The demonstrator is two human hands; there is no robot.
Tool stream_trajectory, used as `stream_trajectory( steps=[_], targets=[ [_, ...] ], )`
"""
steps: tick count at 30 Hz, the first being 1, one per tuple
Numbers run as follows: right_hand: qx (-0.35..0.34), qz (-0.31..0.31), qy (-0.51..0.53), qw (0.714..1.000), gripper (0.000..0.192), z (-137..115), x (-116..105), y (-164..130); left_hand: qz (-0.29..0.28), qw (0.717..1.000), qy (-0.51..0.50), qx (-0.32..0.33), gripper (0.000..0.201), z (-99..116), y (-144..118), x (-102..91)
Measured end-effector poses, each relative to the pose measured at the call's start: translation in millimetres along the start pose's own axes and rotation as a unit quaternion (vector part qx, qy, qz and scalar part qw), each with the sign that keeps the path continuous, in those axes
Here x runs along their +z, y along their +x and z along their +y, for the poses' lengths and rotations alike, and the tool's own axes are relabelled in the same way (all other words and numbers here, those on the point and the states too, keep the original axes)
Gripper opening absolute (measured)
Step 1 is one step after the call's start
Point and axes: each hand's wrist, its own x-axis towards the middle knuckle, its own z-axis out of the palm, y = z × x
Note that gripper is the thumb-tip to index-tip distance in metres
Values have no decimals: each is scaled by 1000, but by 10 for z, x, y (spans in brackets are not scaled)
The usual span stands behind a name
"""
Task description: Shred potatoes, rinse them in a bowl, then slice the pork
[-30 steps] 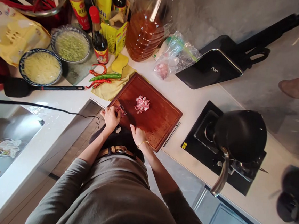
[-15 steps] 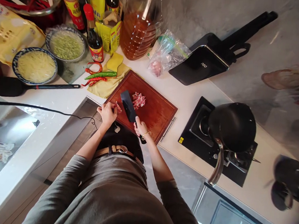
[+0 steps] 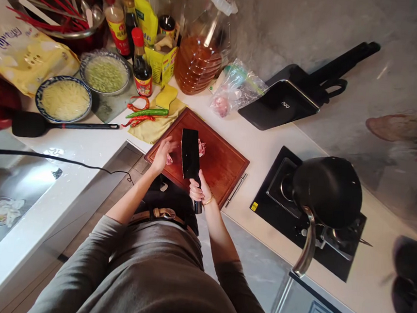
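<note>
My right hand (image 3: 200, 191) is closed around the handle of a black-bladed cleaver (image 3: 190, 154). The blade is raised over the wooden cutting board (image 3: 225, 165), its broad side facing up toward me. My left hand (image 3: 162, 155) is over the board's left side, fingers stretched toward the blade and slightly blurred. Beside its palm lies a small piece of raw meat (image 3: 169, 160). A pile of cut meat (image 3: 202, 148) shows behind the cleaver, mostly hidden by the blade.
Chilies (image 3: 148, 114) lie on a yellow cloth left of the board. Two bowls, one of pale shreds (image 3: 64, 99), a spatula (image 3: 68, 126) and sauce bottles (image 3: 142, 68) stand further left. A knife block (image 3: 280, 104) is behind; a black pan (image 3: 327, 191) rests on the stove at right.
The cleaver has turned more upright and moved right, now covering most of the meat pile. My left hand has shifted right and up, and its fingers have straightened. The whole view has shifted slightly.
</note>
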Motion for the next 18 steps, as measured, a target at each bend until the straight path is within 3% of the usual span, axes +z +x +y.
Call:
stream_trajectory(
  steps=[3,5,10,13,15,16,18],
  targets=[
    [-14,-17,13,1000,62,4,39,-2,-88,975,-165,-123,44,147,89,113],
    [-20,-12,8,1000,62,-2,39,-16,-100,956,-217,-171,39,194,118,130],
    [-40,22,-15,999,61,-14,7,-75,-115,961,-185,-168,13,150,119,37],
    [-53,51,-20,997,62,-34,25,-125,-133,982,-88,-98,12,83,171,-35],
    [-63,79,-25,995,62,-54,58,-164,-155,986,61,-25,20,59,250,-59],
    [-71,97,-30,992,62,-62,78,-182,-167,973,156,15,22,55,299,-58],
    [-94,140,-48,985,62,-71,123,-208,-184,917,342,84,22,58,399,-28]
  ],
)
